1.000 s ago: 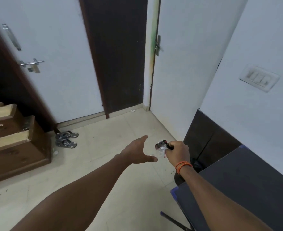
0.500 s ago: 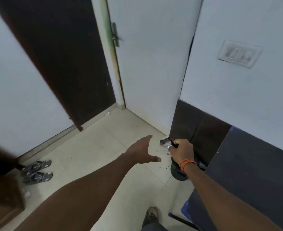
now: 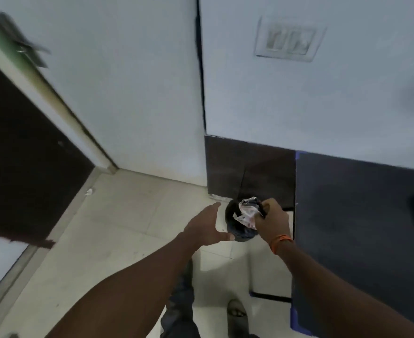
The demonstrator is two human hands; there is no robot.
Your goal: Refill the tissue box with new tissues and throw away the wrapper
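The right hand grips the crumpled wrapper directly over a small dark bin on the floor, with nothing between the grip and the bin's opening below. Just right of the grip stands the edge of a dark table, and close behind it the dark skirting and the white wall shut off that side. Left of the grip the spread left hand hangs near the bin's rim, and beyond it lies bare tiled floor.
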